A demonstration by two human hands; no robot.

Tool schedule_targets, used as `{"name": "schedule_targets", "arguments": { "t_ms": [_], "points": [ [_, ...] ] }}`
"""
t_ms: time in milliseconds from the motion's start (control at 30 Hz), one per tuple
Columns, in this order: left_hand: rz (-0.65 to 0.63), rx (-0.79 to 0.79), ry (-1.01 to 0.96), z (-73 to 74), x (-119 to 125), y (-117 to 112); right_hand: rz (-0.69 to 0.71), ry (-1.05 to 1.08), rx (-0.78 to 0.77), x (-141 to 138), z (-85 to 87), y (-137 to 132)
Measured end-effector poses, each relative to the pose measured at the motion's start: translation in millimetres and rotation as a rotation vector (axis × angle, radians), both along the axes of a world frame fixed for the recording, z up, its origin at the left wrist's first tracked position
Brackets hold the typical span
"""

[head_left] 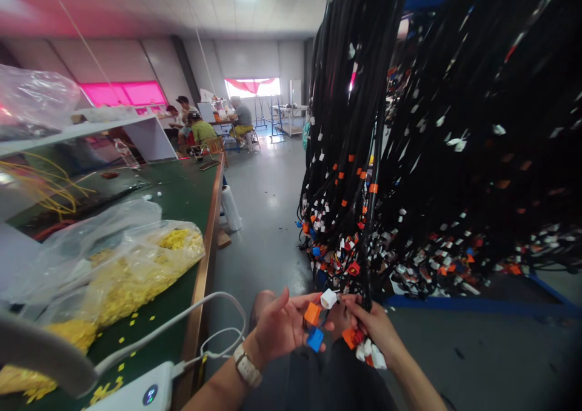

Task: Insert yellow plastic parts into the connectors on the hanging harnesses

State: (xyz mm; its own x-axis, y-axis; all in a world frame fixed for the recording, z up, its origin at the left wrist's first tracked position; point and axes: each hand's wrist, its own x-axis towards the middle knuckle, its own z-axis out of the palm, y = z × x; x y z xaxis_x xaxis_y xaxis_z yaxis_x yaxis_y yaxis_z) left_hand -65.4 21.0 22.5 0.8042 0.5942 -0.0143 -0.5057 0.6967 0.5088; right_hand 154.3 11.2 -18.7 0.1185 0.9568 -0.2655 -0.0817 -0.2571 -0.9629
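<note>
My left hand point(282, 327) is turned palm up, thumb raised and fingers stretched out. Across its fingertips hang a white connector point(328, 299), an orange connector point(311, 313) and a blue connector point(314, 339) on thin wires, not gripped. My right hand point(376, 325) closes around the lower part of a black wiring harness point(367, 277). Below its fingers dangle an orange connector point(349, 338) and several white connectors point(370, 353). The harness runs up into a hanging bunch of black cables point(350, 108) with orange tape bands. Where the fingers meet the wires is partly hidden.
At left, a green-topped bench point(182, 187) carries plastic bags of yellow parts point(145, 284) and a white power bank point(140, 390) with a cable. More black harnesses point(477, 156) hang at right above a blue-edged rack point(500, 311). Several people sit at tables farther back.
</note>
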Motion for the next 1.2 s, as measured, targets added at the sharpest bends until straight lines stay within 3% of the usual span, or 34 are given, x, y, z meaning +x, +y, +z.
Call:
{"name": "schedule_targets", "arguments": {
  "t_ms": [167,333,533,1200],
  "points": [
    [-0.023,0.026,0.074,0.0,3,-4,0.021,-0.019,0.001,1,-4.5,2],
    [0.08,0.095,0.226,-5.1,9,-7,0.019,-0.016,0.003,3,-8.1,2],
    [0.154,0.057,0.354,-4.6,13,-6,-0.008,-0.021,0.02,4,-6.9,1],
    [0.217,0.02,0.379,-6.6,13,-2,-0.029,0.007,-0.006,1,-6.1,1]
  ]
}}
